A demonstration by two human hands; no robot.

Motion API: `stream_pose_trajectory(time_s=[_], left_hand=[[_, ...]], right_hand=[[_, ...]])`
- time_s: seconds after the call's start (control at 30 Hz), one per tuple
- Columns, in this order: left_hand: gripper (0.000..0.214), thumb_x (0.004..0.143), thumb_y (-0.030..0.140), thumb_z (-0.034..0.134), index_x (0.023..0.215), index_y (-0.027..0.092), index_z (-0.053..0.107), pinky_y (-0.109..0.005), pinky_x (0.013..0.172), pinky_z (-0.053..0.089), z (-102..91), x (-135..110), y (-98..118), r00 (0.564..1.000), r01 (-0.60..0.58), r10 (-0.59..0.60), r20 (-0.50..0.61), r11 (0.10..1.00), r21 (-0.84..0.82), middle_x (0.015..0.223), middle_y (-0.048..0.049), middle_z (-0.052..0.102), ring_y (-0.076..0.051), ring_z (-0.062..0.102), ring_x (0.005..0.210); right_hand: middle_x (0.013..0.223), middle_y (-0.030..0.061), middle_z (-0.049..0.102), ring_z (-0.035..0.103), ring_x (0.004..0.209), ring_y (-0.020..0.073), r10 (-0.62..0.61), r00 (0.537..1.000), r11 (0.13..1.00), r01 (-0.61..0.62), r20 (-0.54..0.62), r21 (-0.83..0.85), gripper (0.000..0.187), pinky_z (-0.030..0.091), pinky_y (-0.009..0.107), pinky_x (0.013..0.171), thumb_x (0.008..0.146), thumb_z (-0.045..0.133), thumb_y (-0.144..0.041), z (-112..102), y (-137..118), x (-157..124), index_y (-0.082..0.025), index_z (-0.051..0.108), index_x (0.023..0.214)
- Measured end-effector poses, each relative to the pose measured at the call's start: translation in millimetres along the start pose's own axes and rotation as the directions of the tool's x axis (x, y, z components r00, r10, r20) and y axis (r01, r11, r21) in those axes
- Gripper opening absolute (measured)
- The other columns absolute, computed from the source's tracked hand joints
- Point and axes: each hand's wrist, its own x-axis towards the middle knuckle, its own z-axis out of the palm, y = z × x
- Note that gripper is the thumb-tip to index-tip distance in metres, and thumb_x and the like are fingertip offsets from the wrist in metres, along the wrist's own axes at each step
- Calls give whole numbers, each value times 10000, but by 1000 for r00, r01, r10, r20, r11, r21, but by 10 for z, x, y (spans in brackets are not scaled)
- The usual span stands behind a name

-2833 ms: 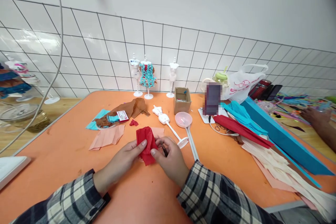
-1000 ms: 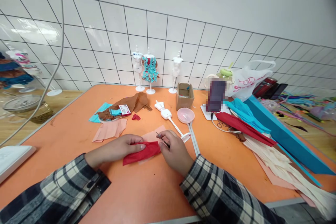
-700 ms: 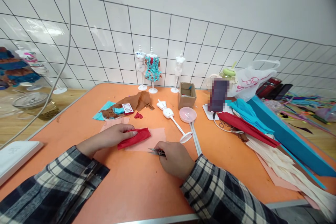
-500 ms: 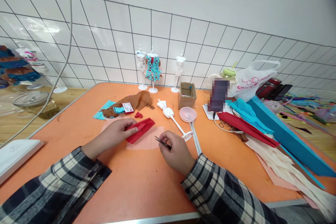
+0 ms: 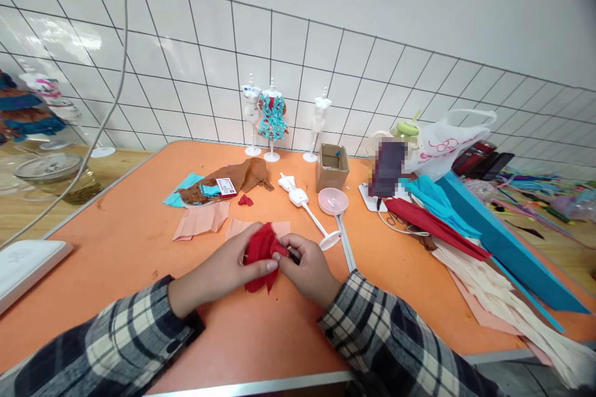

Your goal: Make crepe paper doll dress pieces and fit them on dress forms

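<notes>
My left hand [image 5: 230,267] is closed on a folded piece of red crepe paper [image 5: 261,254], held above the orange table [image 5: 223,347]. Its thumb presses the front of the red piece. My right hand [image 5: 310,267] meets it from the right, gripping dark tweezers [image 5: 293,257] and pinching the paper's right edge; the tweezers' tips are hidden. Beyond the hands, a bare white mini dress form [image 5: 297,195] lies on its side. Flat pink paper [image 5: 202,220] and a small red scrap [image 5: 245,200] rest nearby.
Behind stand several dress forms, one in turquoise ruffles [image 5: 272,116], beside a cardboard box [image 5: 332,167] and a pink dish [image 5: 333,201]. Brown paper [image 5: 249,177] lies at the back left. Rolled papers [image 5: 437,229], scissors [image 5: 395,218] and a phone [image 5: 389,167] occupy the right.
The red paper has come down and nearer, turned and bunched in my left hand. My right hand, earlier apart with tweezers showing, now touches the paper's edge. The pink paper is more uncovered.
</notes>
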Motion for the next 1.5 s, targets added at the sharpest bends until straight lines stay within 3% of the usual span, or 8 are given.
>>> stream_pose_trajectory(time_s=[0.2,0.3,0.47,0.67,0.83,1.17,1.37,1.5], left_hand=[[363,759,505,664,878,166,615,-324,678,490,-375,60,-181,961,263,-276,-2,920,-290,823,-56,672,-228,634,758],[331,677,400,700,898,168,617,-336,670,485,-481,48,-330,944,330,-330,23,936,-120,833,-44,672,-238,629,756],[218,680,264,606,888,199,613,-334,737,482,-486,8,-522,978,192,-203,50,966,173,873,-20,670,-240,622,830],[223,726,245,553,940,203,597,-304,734,487,-452,-31,-468,977,170,-185,108,976,134,922,-17,666,-225,629,851],[201,631,210,548,824,195,601,-268,641,454,-530,-17,-405,948,234,-267,174,954,190,806,-1,652,-210,610,756],[327,542,151,507,845,208,615,-265,666,469,-805,-67,-387,916,280,-299,266,954,107,831,-16,648,-212,592,763],[256,554,178,433,777,209,557,-313,722,467,-832,-36,-337,986,158,-137,-97,951,267,810,-26,622,-239,582,817],[181,680,239,494,845,206,559,-333,740,466,-750,-1,-373,994,90,-61,-96,936,339,854,-38,635,-225,581,797]], right_hand=[[662,-32,532,482,611,117,89,994,995,-91,-60,-34,60,374,228,571,775,542,-239,-47,51,54,-179,550,775],[613,-61,523,462,559,116,121,990,978,-130,-67,-160,148,347,223,542,749,526,-181,-75,90,66,-193,547,895],[628,-59,584,510,580,136,66,994,917,-95,-88,-388,366,339,237,558,722,476,-84,-124,134,51,-213,532,1060],[686,-44,597,554,640,148,81,995,950,-94,-55,-297,511,408,253,622,776,589,-204,-111,60,21,-205,462,1270],[604,-56,509,518,587,149,7,997,924,-35,-76,-381,393,353,252,574,849,488,-181,-141,-5,-5,-211,500,1241],[906,45,702,642,782,211,-64,996,692,3,-57,-722,348,373,278,643,827,469,-93,-228,-22,-6,-202,522,1153],[953,66,710,655,815,204,8,1000,631,-19,-18,-776,267,375,266,640,872,463,-112,-223,1,10,-198,544,1112],[954,60,691,633,817,186,-55,998,684,7,-43,-729,252,386,261,663,866,465,-118,-222,12,25,-190,558,1089]])
